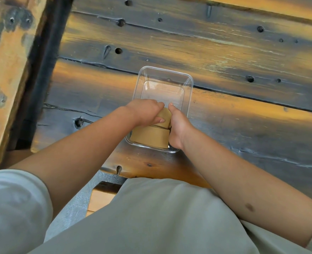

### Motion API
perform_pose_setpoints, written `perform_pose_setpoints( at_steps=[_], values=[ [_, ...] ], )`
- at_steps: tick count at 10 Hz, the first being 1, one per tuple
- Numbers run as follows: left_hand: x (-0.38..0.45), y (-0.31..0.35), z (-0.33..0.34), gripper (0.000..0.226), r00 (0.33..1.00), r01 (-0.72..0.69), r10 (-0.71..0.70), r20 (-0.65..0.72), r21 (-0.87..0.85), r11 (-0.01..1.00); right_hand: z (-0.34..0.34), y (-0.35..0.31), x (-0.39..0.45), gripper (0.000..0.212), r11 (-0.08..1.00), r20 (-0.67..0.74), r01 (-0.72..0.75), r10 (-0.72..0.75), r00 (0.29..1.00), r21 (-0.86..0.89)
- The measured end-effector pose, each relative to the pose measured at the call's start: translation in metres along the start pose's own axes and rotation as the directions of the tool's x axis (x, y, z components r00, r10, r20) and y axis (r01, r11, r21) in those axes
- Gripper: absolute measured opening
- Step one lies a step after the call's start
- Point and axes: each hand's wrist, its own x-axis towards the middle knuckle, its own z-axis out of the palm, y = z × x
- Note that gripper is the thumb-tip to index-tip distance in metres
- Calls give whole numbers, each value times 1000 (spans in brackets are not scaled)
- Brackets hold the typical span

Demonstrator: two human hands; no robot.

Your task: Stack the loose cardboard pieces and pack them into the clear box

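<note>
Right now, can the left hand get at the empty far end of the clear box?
Probably yes. The left hand is already inside the clear box, on the cardboard stack at its near end; the far end is open-topped and bare, with nothing in between.

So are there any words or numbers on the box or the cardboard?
None. The clear box is plain, the cardboard is bare brown, and the table shows only holes and marks. The hands hide part of the cardboard.
</note>
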Motion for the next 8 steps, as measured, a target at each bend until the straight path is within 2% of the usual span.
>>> perform_pose_setpoints(
  at_steps=[2,4,5,6,7,8],
  values=[
    [-3,1,-3,57,1000,-6,4,-29,-40,999,-4,1,-10,71,995,35,-18,14,999,103],
    [-5,4,-6,62,1000,24,-23,18,-56,998,-2,2,-20,70,995,21,-56,54,998,82],
    [-10,4,-11,70,998,-5,-2,-58,-117,993,-5,-3,-27,68,998,9,-41,41,999,45],
    [-20,7,-21,72,991,5,-27,-127,-167,986,-14,-6,-49,55,1000,87,-6,6,996,0],
    [-33,11,-43,78,962,54,-92,-257,-151,987,-30,-7,-63,49,986,57,145,-140,988,-85],
    [-50,26,-73,88,917,117,-168,-363,-157,981,-60,-10,-86,54,871,-93,424,-457,884,-250]
  ],
)
